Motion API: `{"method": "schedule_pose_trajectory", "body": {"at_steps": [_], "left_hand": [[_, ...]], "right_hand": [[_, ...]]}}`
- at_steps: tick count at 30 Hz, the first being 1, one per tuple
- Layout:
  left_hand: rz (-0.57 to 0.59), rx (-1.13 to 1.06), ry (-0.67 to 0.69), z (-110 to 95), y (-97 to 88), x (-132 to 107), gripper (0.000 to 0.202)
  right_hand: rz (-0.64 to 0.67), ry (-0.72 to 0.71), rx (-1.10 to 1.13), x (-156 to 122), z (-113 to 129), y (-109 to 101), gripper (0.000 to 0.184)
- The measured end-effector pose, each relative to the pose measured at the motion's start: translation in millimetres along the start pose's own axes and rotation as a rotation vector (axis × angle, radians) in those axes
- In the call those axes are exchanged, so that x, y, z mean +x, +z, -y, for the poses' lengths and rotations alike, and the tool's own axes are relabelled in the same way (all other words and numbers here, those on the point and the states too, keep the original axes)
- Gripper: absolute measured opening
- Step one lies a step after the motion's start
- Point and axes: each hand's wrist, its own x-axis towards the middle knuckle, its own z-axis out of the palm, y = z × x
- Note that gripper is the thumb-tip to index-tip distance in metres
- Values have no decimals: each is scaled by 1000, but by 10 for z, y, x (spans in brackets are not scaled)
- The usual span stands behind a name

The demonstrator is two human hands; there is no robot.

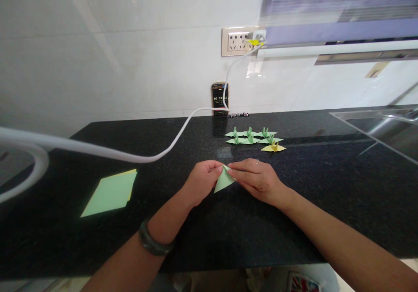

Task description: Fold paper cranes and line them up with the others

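Between my two hands is a light green piece of folded paper (224,180), its pointed lower corner toward me. My left hand (205,176) pinches its upper left edge between thumb and fingers. On the other side, my right hand (257,179) has its fingertips pressed on the paper's upper right edge; the fingers partly cover it. Beyond my right hand stand several green paper cranes (250,139) in two rows, with one yellow paper crane (273,147) in front. A stack of green and yellow paper sheets (111,192) lies to the left of my left arm.
A white cable (153,158) loops over the left of the black countertop (183,239) up to a wall socket (240,41). A phone (220,98) showing a timer leans against the tiled wall. At the right is a metal sink (385,131).
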Motion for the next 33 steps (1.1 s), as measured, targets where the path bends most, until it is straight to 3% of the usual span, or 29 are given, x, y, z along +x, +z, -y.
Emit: {"method": "schedule_pose_trajectory", "body": {"at_steps": [33], "left_hand": [[-17,-309,-67,-14,14,3,20]], "right_hand": [[112,11,-74,27,31,-16,38]]}}
